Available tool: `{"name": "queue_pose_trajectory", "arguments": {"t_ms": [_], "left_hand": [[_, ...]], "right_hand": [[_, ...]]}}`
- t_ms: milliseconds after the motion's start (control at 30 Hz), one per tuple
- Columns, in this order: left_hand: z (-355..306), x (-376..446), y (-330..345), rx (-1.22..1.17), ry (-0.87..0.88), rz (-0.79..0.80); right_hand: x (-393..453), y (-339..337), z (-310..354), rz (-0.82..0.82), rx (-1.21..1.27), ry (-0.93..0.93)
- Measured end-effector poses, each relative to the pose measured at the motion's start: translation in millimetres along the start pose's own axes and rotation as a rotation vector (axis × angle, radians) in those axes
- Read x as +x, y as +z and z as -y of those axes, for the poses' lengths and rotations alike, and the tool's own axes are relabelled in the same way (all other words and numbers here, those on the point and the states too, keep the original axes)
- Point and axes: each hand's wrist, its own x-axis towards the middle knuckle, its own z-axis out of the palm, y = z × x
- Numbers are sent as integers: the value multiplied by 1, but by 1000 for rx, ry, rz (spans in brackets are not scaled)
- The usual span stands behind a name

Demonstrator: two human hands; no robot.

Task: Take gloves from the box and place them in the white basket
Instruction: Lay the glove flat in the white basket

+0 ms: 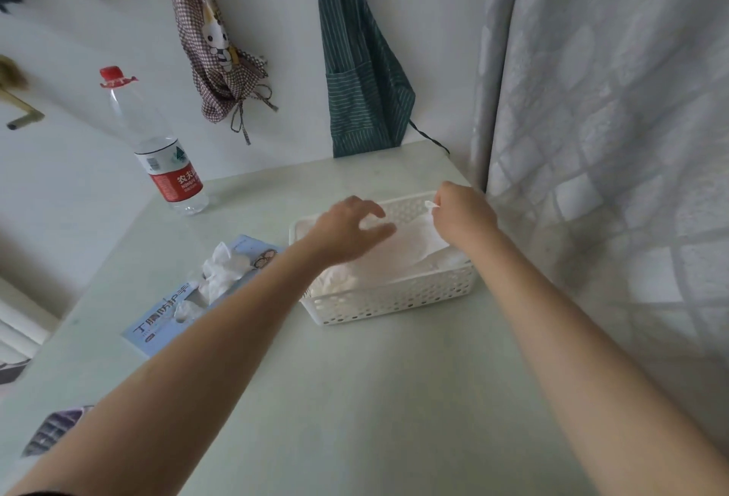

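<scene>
Both hands over the white perforated plastic basket, which sits mid-worktop, about 1 o'clock from the viewer. Right hand pinches one edge of a thin, translucent white glove, held up at the basket's far right corner; the sheet drapes down into the basket onto more crumpled white gloves. Left hand hovers above the basket, fingers spread and loosely bent, holding nothing that can be made out.

Pale blue cardboard glove box lies flat at 9 o'clock of the basket, just beside it, with white gloves tufting from its slot.

Judgement: gloves are feather-light, limp, clingy, prone to come out in clumps. Best pinched at a protruding edge or cuff, box steadied with the free hand.

Pale green worktop; clear plastic water bottle with a red cap at 11 o'clock.
</scene>
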Motion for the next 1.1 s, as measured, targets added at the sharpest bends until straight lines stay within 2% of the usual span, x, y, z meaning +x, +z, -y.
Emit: {"name": "queue_pose_trajectory", "arguments": {"t_ms": [133,200,233,333,467,567,700,833,900,1000,1100], "left_hand": [[0,-8,28,265,-86,311],[2,-10,29,169,-100,346],[2,-11,25,65,-97,299],[6,-18,-2,-142,-81,22],[39,-41,-37,-171,-162,-282],[77,-68,-56,-194,-316,-400],[130,-110,-71,-189,-483,-413],[163,-139,-74,-248,-527,-418],[172,-150,-74,-284,-521,-357],[179,-158,-70,-297,-456,-267],[180,-159,-66,-306,-368,-273]], "right_hand": [[-7,-1,3,-22,-177,-42],[-11,-1,4,-18,-203,-53],[-12,-1,6,-25,-200,-54],[-15,-3,24,-73,-165,-68],[-19,4,71,-101,-78,-189],[-28,20,114,-45,15,-346],[-46,46,179,166,192,-476],[-64,72,225,312,328,-432],[-68,80,239,346,271,-401],[-71,83,246,289,157,-413],[-69,75,248,180,151,-412]]}}
